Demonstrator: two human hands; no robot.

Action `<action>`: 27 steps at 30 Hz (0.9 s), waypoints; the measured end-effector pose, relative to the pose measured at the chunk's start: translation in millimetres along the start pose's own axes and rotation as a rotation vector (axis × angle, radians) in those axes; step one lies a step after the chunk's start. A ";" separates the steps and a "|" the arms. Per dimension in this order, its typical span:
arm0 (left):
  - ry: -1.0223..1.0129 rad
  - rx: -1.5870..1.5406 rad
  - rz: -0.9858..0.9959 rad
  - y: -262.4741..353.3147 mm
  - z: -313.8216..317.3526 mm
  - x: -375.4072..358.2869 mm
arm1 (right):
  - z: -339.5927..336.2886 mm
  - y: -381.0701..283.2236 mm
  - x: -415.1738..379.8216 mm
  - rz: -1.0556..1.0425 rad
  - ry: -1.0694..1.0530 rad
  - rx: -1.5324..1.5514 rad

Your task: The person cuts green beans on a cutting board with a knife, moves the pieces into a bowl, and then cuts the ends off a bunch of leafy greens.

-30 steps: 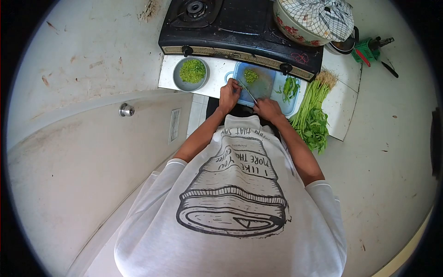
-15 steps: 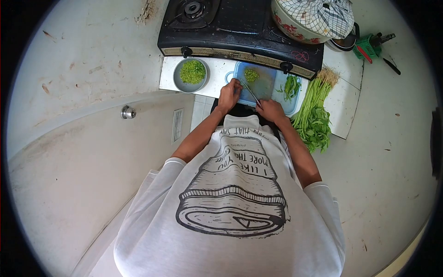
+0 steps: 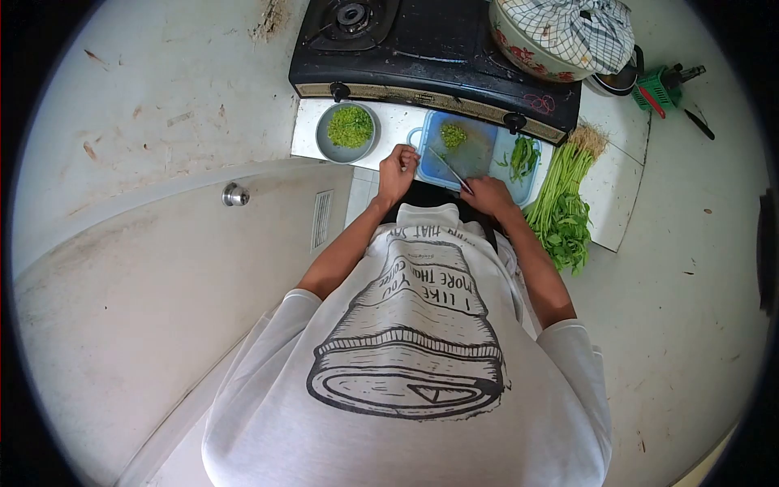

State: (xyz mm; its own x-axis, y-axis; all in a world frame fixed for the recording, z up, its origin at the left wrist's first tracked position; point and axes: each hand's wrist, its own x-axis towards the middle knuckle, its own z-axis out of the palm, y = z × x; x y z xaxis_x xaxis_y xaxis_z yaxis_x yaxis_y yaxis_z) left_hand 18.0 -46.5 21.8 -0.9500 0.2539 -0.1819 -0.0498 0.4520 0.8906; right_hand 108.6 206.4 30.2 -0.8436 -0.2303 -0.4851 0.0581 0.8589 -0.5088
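Note:
My right hand [image 3: 488,195] is wrapped round the handle of a knife [image 3: 449,168], whose blade lies slantwise over the blue cutting board [image 3: 479,166], pointing to the far left. A small heap of chopped greens [image 3: 453,135] sits just beyond the blade tip. Uncut green leaves [image 3: 523,157] lie on the right part of the board. At the board's left edge is my left hand [image 3: 398,169], its fingers curled together; whether anything is in them is hidden. Beyond it stands a grey bowl [image 3: 323,146] holding chopped greens [image 3: 350,127].
A black gas stove [image 3: 430,69] spans the counter behind the board. On it rests a flowered pot [image 3: 519,61] covered by a checked cloth [image 3: 588,36]. To the right lie a bunch of leafy stems [image 3: 564,187], a green basket [image 3: 659,91] and another knife [image 3: 699,124].
My left hand has drawn back leftward from the knife tip to the board's edge. The blade has come slightly nearer to me. The whole view has shifted a little.

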 end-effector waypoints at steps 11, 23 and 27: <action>-0.081 0.067 -0.069 4.8 -24.7 -9.6 | -22.7 -3.7 11.0 -0.019 0.028 0.071; -0.325 0.160 0.132 46.8 -36.5 13.2 | -44.3 -22.7 7.4 0.101 0.157 0.155; -0.635 0.354 0.361 77.8 -26.8 25.8 | -29.6 -26.7 -6.2 0.102 0.377 0.133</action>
State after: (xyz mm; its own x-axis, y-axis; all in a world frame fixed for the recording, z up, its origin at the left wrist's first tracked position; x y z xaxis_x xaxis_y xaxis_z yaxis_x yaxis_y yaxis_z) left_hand -18.6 -27.7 97.5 -0.5272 0.8246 -0.2053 0.4275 0.4661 0.7745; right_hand 96.5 198.5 67.9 -0.9650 0.0579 -0.2558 0.1991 0.7966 -0.5708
